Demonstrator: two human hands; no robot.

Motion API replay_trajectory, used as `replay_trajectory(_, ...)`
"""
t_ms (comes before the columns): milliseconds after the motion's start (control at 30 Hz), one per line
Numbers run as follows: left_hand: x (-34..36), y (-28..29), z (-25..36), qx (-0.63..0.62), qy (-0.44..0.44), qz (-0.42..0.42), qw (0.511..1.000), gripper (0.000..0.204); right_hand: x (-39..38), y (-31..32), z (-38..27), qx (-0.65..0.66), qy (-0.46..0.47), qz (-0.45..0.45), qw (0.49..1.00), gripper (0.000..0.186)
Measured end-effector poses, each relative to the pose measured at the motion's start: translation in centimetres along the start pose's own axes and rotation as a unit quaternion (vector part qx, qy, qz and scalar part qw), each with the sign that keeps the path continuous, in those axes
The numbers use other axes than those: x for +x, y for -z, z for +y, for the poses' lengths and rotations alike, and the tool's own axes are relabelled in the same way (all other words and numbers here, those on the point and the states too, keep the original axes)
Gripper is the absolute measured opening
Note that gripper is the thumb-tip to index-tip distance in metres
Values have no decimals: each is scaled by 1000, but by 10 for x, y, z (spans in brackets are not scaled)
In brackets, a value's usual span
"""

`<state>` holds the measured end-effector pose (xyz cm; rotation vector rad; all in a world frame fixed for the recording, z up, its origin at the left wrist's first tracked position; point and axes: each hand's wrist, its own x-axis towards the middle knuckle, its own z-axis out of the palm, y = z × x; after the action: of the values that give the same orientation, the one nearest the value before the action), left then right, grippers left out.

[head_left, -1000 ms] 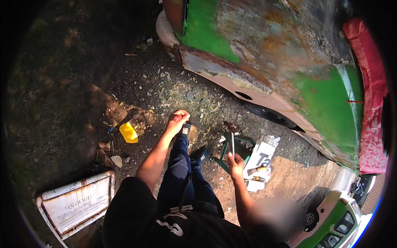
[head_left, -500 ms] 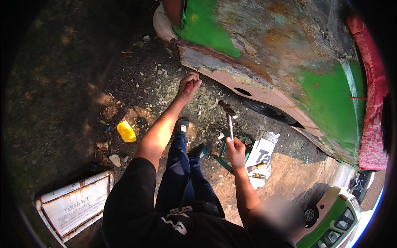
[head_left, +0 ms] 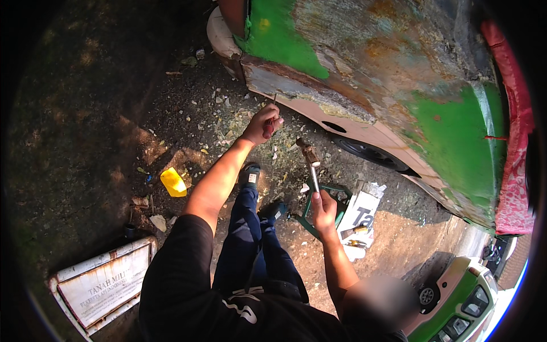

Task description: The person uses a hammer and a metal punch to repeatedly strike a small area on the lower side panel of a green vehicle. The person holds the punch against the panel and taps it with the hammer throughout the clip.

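Note:
My left hand (head_left: 263,122) is closed around the red handle of a screwdriver (head_left: 268,130). Its thin shaft points up toward the lower edge of a vehicle's body panel (head_left: 307,88), and the tip looks slightly apart from the metal. The panel is scraped and rusty, with green paint beside the bare patch and a pale pink band below. In my right hand (head_left: 323,212) is a hammer (head_left: 308,154) with a metallic shaft, its head raised below and right of the screwdriver. Paint flakes (head_left: 228,101) litter the ground under the panel.
A green stool (head_left: 312,226) and a white printed sheet (head_left: 360,212) with hand tools (head_left: 355,231) lie by my right forearm. At left are a yellow plastic piece (head_left: 172,182) and a rusty framed sign (head_left: 108,279). Red patterned cloth (head_left: 515,188) hangs at right; another vehicle (head_left: 461,302) stands lower right.
My left hand has shifted slightly right and down with the screwdriver, drawing away from the panel edge. The hammer head has turned and moved a little left.

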<state>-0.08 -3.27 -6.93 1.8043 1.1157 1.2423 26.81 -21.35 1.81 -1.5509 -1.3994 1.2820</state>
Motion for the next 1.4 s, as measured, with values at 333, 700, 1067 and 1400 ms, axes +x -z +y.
replay_trajectory(333, 15, 5, 7, -16, 18, -30, 999, 25, 49, -20, -18, -272, 157, -22, 949, 37)
replay_trajectory(700, 17, 0, 7, -3, -10, -17, 1000, 21, 47, -7, -12, -136, 217, -17, 966, 40)
replay_trajectory(1067, 32, -5, 1, -15, 75, -27, 997, 26, 58, -33, -19, -254, 145, -5, 956, 39)
replay_trajectory(1400, 19, -12, -5, -13, 44, 37, 998, 24, 49, -14, -25, -143, 90, 0, 986, 33)
